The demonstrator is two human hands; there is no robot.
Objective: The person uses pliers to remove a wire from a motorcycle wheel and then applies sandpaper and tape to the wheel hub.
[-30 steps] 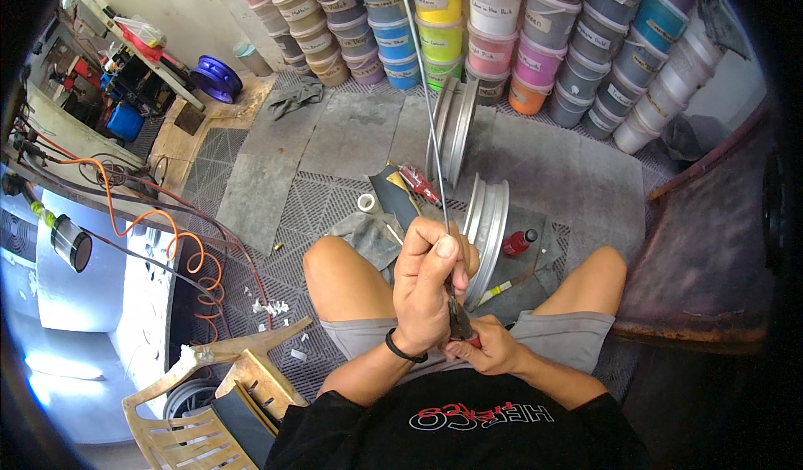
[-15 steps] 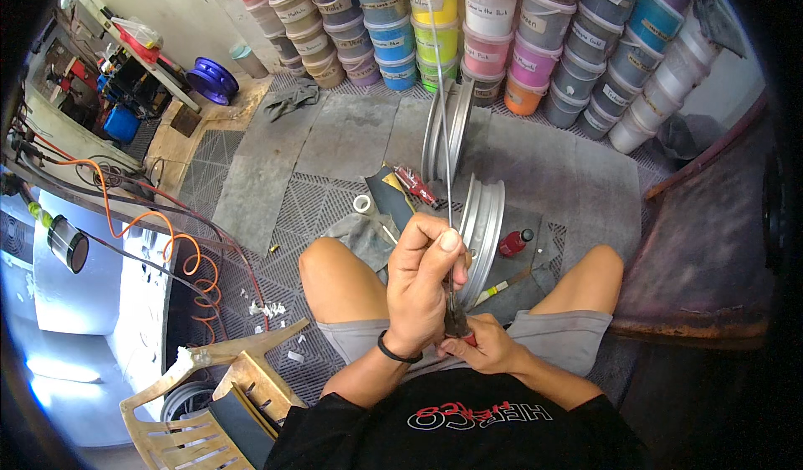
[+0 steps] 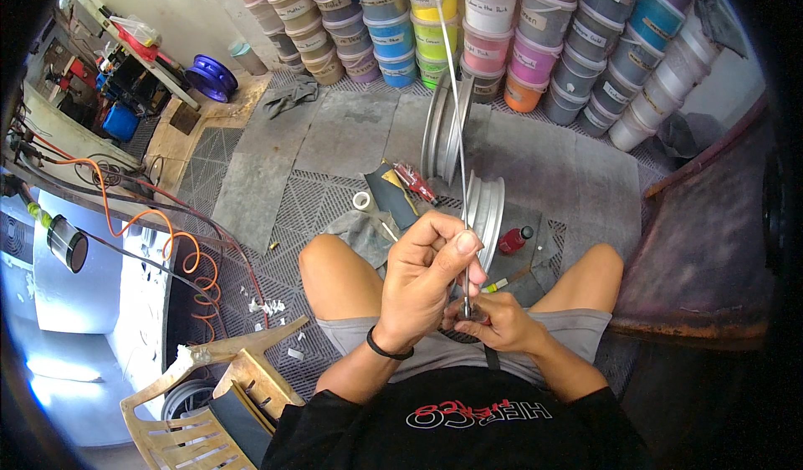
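Note:
My left hand [image 3: 422, 282] is closed in a pinch, thumb against the bent fingers, around a long, thin, pale metal rod [image 3: 452, 68]. The rod rises past the fingertips and leans slightly left, its tip in front of the stacked buckets. Just below and to the right, my right hand [image 3: 503, 324] grips dark-jawed pliers [image 3: 462, 326] at the rod's lower end. My fingers cover most of this tool. Beyond my hands stand two silver wheel rims, the nearer rim [image 3: 495, 215] partly behind the left hand and the farther rim [image 3: 438, 131] crossed by the rod.
Stacked plastic buckets [image 3: 488, 18] line the far wall. On the floor lie a red bottle [image 3: 515, 238], a red packet [image 3: 416, 183], a tape roll [image 3: 362, 201] and grey cloths. A plastic chair [image 3: 188, 416] stands at left below an orange coiled hose [image 3: 171, 240].
The rod's upper end has swung toward me and its lower part shifted right. Both hands have moved slightly right, and the pliers have turned, so their red handle no longer shows.

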